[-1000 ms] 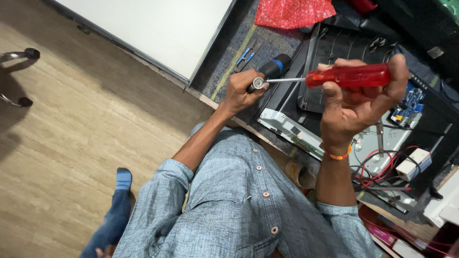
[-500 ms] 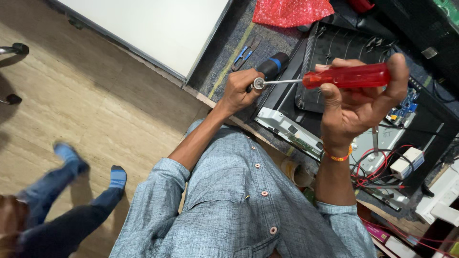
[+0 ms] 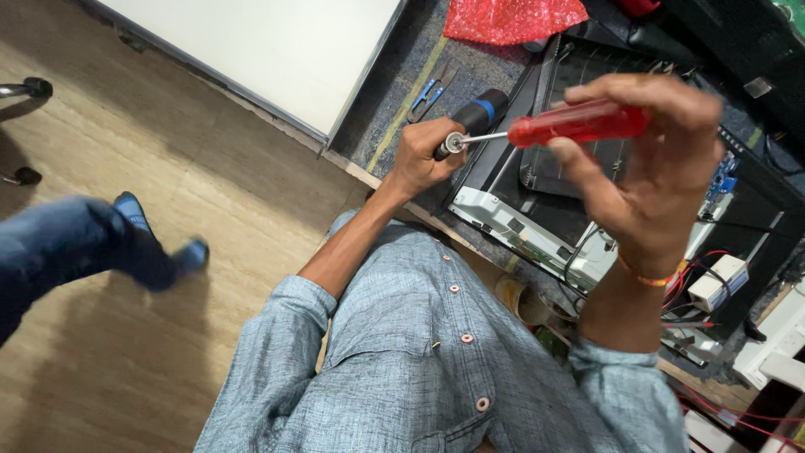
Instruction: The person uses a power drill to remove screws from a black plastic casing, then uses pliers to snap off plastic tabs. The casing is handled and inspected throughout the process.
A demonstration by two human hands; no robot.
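Two hands are busy above an opened black device point(image 3: 587, 210) lying on the worktop point(image 3: 470, 67), and they sit a little apart, joined only by the tool between them. The right hand point(image 3: 662, 168) is wrapped around the translucent red handle of a screwdriver point(image 3: 579, 124), fingers curled over the top and thumb underneath, holding it nearly level. Its thin metal shaft runs leftward to the left hand point(image 3: 423, 155), which is closed around the lower end of a black tool with a blue band point(image 3: 474, 117); the shaft's tip meets the round metal end of that tool right at the left fingers. An orange band point(image 3: 650, 277) circles the right wrist. Just beyond the left hand, a small pair of blue-handled snips point(image 3: 429, 91) lies on the grey mat, and a crumpled red bag point(image 3: 511, 18) sits further back. Red wires point(image 3: 696, 268) and a small white block point(image 3: 717, 283) show beside the right wrist, near a blue circuit board point(image 3: 721, 180). A white panel point(image 3: 277, 50) rests at the worktop's edge. Over on the wooden floor, another person's leg in jeans with a blue sock point(image 3: 126, 243) is blurred.
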